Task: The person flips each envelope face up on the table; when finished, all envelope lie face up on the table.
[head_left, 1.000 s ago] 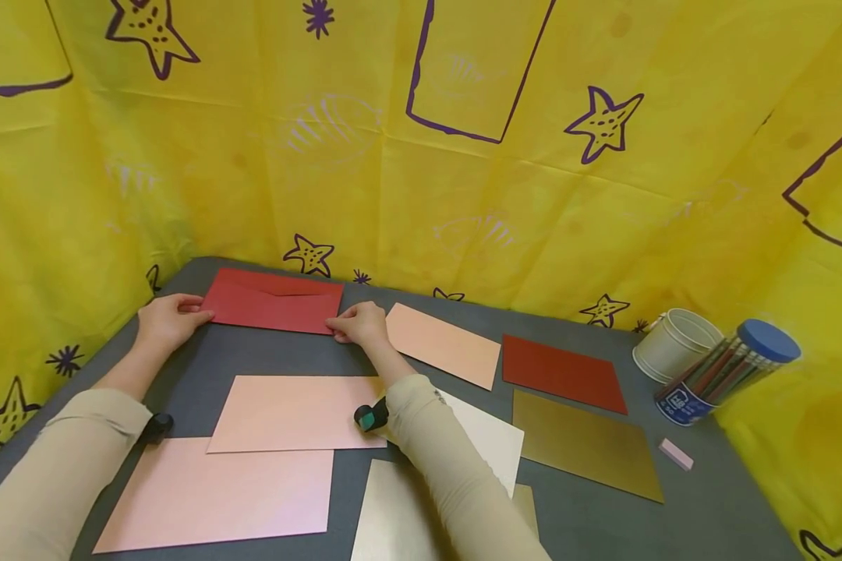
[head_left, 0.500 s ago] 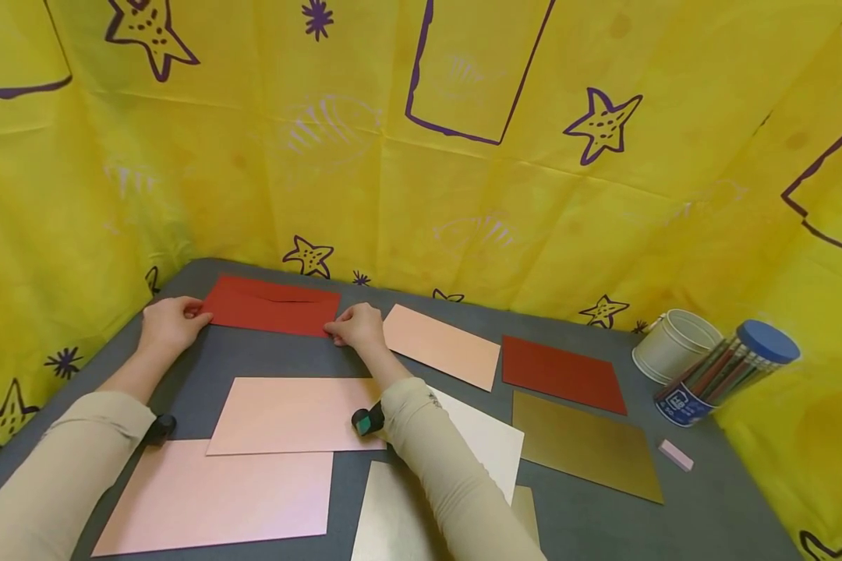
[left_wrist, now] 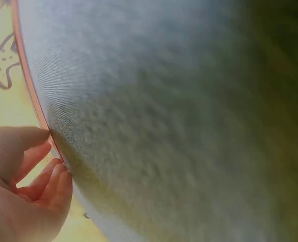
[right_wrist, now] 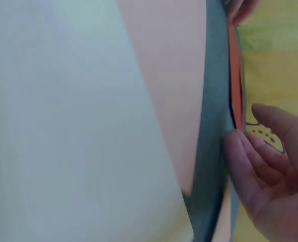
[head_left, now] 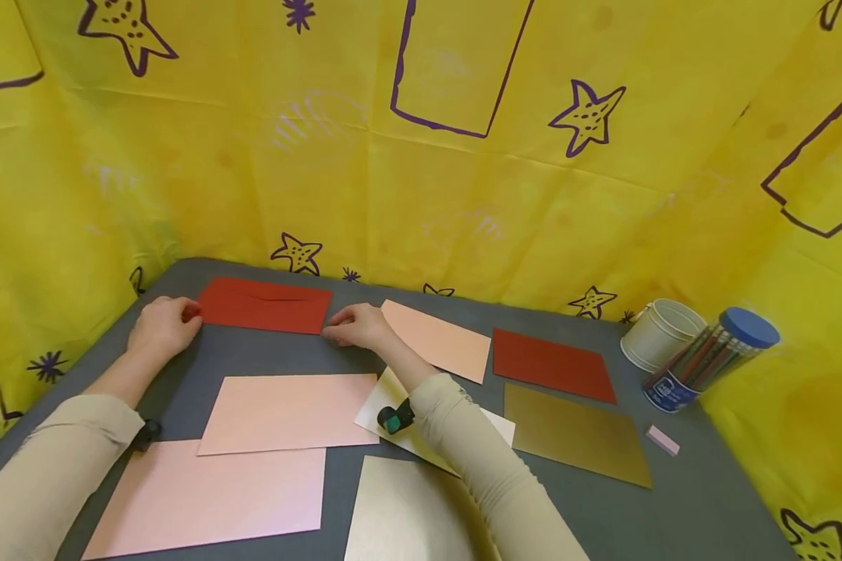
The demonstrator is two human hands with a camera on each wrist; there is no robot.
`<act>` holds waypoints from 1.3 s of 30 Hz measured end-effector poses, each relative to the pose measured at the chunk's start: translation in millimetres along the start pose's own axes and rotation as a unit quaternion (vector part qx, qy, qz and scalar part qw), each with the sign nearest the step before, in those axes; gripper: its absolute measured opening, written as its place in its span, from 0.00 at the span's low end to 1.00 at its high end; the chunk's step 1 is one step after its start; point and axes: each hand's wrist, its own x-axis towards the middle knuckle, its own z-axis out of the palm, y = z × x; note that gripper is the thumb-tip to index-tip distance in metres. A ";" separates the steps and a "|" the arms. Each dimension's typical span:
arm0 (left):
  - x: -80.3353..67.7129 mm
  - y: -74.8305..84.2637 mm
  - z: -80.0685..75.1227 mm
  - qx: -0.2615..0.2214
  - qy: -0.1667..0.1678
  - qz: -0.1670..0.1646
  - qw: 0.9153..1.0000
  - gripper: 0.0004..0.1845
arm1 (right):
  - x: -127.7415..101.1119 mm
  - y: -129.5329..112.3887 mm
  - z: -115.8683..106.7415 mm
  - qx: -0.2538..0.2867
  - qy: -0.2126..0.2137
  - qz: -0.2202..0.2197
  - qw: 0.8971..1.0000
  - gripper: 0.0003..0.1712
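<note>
My left hand (head_left: pixel 160 327) pinches the left end of the red envelope (head_left: pixel 265 305) with curled fingers (left_wrist: pixel 43 176), and my right hand (head_left: pixel 354 326) grips its near right corner, fingers (right_wrist: pixel 249 166) bent against the edge. The envelope lies flat at the far left of the grey table (head_left: pixel 709 499), close to the yellow star-printed cloth (head_left: pixel 421 179). Just right of my right hand lies a peach envelope (head_left: pixel 438 339), then a dark red sheet (head_left: pixel 550 365) with a gold sheet (head_left: pixel 575 435) in front of it. Nearer me lie a pink envelope (head_left: pixel 288 413), a larger pink sheet (head_left: pixel 203 499), a cream sheet (head_left: pixel 386 401) under my right forearm and a pale gold one (head_left: pixel 400 510). At far right stand a white cup (head_left: pixel 656 333), a tub of pencils (head_left: pixel 709 358) and a pink eraser (head_left: pixel 663 439).
</note>
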 end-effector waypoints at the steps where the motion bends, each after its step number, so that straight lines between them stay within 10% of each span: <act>1: -0.5 2.6 -1.0 0.007 -0.014 -0.004 1.000 0.21 | -3.9 1.0 -6.4 -0.006 -0.008 -0.008 1.000 0.18; 10: -6.3 46.9 11.3 -0.016 -0.017 0.099 0.995 0.23 | -44.8 23.3 -68.9 -0.024 0.010 -0.061 0.998 0.17; 23: -15.6 139.9 46.6 -0.113 -0.090 0.283 0.948 0.17 | -102.4 80.2 -112.5 -0.059 0.065 -0.073 0.993 0.18; 39: 11.8 188.1 87.0 0.016 -0.231 0.279 0.932 0.37 | -145.4 123.9 -142.1 -0.243 -0.038 -0.090 0.965 0.44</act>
